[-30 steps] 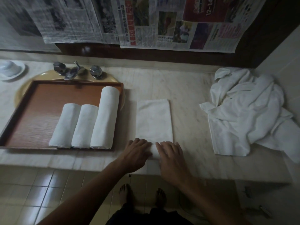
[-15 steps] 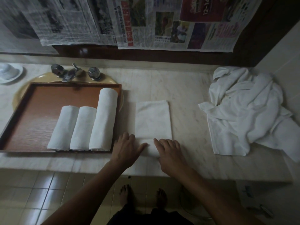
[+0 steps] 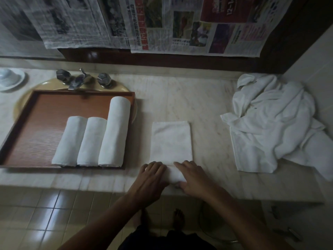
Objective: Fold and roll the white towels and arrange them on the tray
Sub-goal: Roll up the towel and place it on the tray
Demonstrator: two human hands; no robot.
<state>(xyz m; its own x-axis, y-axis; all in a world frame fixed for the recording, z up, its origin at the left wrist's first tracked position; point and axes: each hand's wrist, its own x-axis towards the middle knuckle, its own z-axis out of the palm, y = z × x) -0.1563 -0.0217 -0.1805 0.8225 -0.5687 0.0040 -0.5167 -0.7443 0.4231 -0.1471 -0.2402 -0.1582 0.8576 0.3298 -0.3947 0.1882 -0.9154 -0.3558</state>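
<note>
A folded white towel (image 3: 171, 141) lies flat on the marble counter, right of the tray. Its near end is turned up into a small roll at the counter's front edge. My left hand (image 3: 151, 177) and my right hand (image 3: 194, 177) both lie over that roll, fingers curved across its top, the right thumb tucked at its near side. The brown wooden tray (image 3: 41, 123) carries three rolled white towels side by side: two short ones (image 3: 70, 139) (image 3: 91, 139) and a longer one (image 3: 115, 130).
A heap of loose white towels (image 3: 270, 120) fills the counter's right end against the wall. The tray sits over a yellow basin (image 3: 36, 87) with a metal faucet (image 3: 79, 80) behind it. A white dish (image 3: 9, 80) stands far left. Newspaper sheets (image 3: 180, 24) hang on the back wall.
Both hands have come together on the towel's near end, which has curled up into a small roll. The flat part of the towel looks shorter.
</note>
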